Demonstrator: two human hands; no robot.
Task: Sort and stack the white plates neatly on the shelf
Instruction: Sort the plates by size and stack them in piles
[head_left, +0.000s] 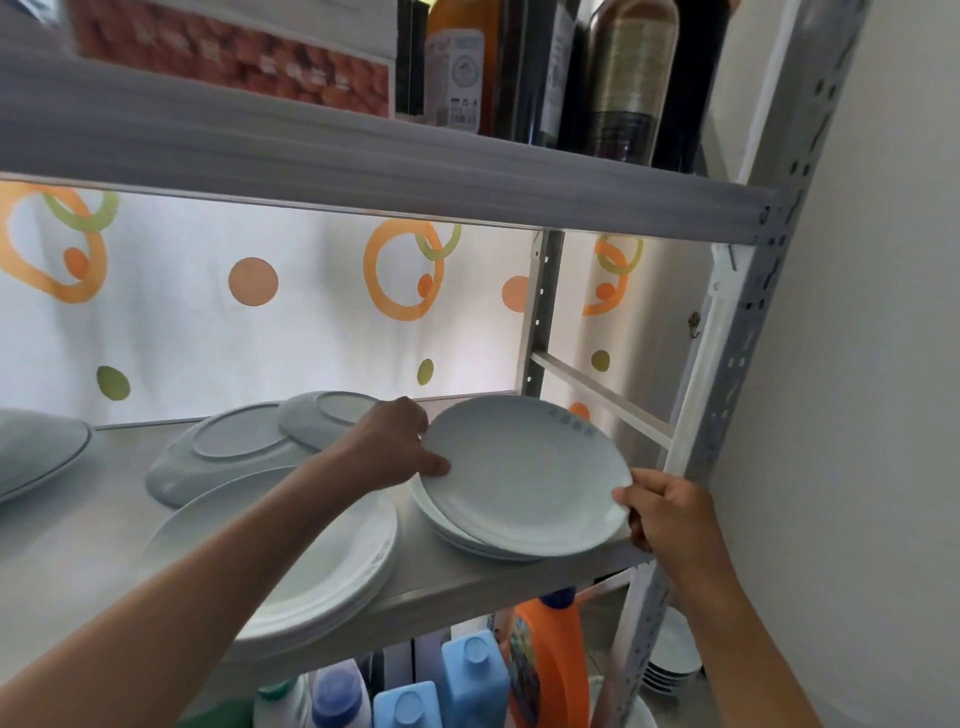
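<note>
We are gripping the top plate (524, 473) with both hands, left hand (395, 441) and right hand (665, 512); its blue rim writing is blurring past reading.

You have open height between the shelf (467, 571) and the upper shelf (363, 156). Your way rearward is blocked by two upturned plates (234, 447); the big stack (332, 561) fills the front, and the right upright (727, 389) hems the small stack (519, 493).
</note>
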